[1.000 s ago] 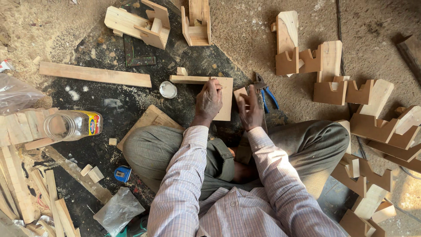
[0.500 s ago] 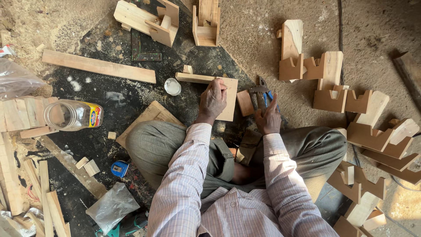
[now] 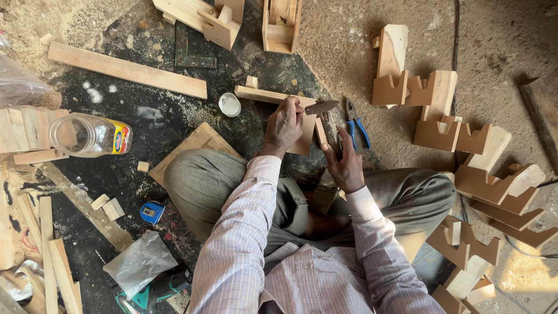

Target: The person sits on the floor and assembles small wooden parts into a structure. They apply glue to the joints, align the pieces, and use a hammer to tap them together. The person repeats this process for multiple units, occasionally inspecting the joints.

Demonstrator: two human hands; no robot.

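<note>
The flat wooden board (image 3: 303, 131) is pinned by the closed left hand (image 3: 285, 125). Its long axis runs away from the body. The open right hand (image 3: 347, 166) is held just beside it, gripping nothing.

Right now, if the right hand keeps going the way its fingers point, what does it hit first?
Likely the blue-handled pliers on the floor: the right hand points up-frame, fingertips just short of the handles. The hammer lies slightly left. Depth is unclear.

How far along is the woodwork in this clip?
Done: finished notched brackets lie in rows on the right. In hand: the left hand presses a flat wood piece on the floor, while the right hand is open beside it, next to a hammer and blue-handled pliers. Left: uncut strips and scrap wait at left.
</note>
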